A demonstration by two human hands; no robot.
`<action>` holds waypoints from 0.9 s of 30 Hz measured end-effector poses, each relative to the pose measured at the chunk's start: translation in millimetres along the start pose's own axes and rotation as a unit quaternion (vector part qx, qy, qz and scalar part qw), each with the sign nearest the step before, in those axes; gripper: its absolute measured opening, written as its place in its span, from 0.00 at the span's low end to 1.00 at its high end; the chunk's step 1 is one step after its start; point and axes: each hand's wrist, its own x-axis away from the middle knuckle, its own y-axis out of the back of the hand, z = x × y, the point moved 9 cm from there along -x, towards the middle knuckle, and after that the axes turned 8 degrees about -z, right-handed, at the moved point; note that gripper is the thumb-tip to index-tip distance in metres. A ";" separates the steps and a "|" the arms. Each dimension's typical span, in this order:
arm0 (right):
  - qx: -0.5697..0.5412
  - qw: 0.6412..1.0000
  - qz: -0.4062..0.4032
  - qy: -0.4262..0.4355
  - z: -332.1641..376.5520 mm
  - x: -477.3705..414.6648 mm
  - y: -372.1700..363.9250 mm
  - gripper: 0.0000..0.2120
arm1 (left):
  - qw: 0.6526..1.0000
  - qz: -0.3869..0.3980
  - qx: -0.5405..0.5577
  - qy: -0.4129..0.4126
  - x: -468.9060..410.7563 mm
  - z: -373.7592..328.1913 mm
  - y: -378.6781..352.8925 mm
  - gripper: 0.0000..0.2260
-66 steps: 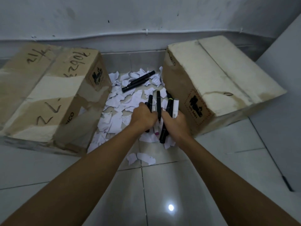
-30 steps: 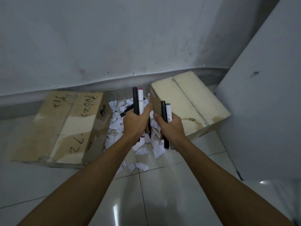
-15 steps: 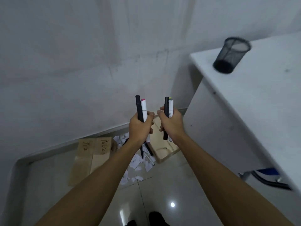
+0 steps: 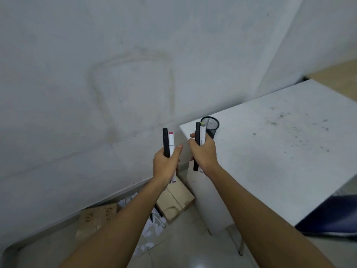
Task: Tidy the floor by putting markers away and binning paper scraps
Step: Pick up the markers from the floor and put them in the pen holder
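My left hand (image 4: 166, 165) is shut on two upright markers (image 4: 168, 142), one black and one white with a pink cap. My right hand (image 4: 203, 153) grips two more markers (image 4: 199, 132), a black one and a white one with a green tip. A black mesh pen cup (image 4: 210, 126) stands on the near left corner of the white table (image 4: 280, 144), just behind my right hand. White paper scraps (image 4: 154, 228) and a few black markers (image 4: 157, 211) lie on the floor far below, between two cardboard boxes.
A cardboard box (image 4: 174, 200) sits by the table's side panel and another box (image 4: 96, 219) lies to its left against the wall. A dark blue object (image 4: 328, 215) shows under the table's right edge. The tiled floor (image 4: 185, 248) spreads below.
I have risen from the floor with markers in both hands. The view swung up to the table; the pen cup now sits right behind my right hand.
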 end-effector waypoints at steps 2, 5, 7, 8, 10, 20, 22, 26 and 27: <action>-0.005 1.000 -0.008 -0.007 7.3 -11.0 13.5 0.05 | 1.000 0.012 0.005 -0.009 -0.3 -17.7 -17.1 0.13; 0.002 1.000 -0.022 -0.007 11.9 -31.2 30.5 0.06 | 0.999 0.027 0.012 -0.019 -5.8 -38.8 -42.9 0.15; 0.007 0.999 -0.034 0.000 12.0 -44.6 39.1 0.05 | 0.999 0.031 0.013 -0.025 -13.6 -48.0 -57.7 0.15; 0.008 0.999 -0.041 0.003 11.4 -52.7 43.0 0.05 | 0.999 0.035 0.014 -0.027 -19.2 -52.2 -66.1 0.14; 0.011 0.999 -0.052 0.003 7.3 -69.6 47.6 0.04 | 0.999 0.040 0.013 -0.027 -33.2 -56.7 -82.6 0.13; 0.005 0.994 -0.105 -0.024 -18.0 -172.2 46.8 0.04 | 0.999 0.034 0.014 -0.020 -124.1 -54.3 -159.9 0.04; 0.007 0.992 -0.120 -0.023 -21.3 -189.4 46.5 0.04 | 0.999 0.033 0.021 -0.021 -139.9 -53.3 -174.4 0.04; -0.023 0.988 -0.149 -0.027 -33.7 -222.1 42.8 0.03 | 0.999 0.040 0.024 -0.024 -167.5 -46.9 -202.6 0.04; -0.027 0.987 -0.158 -0.028 -37.4 -229.9 42.2 0.03 | 0.999 0.040 0.027 -0.025 -173.6 -44.6 -209.0 0.04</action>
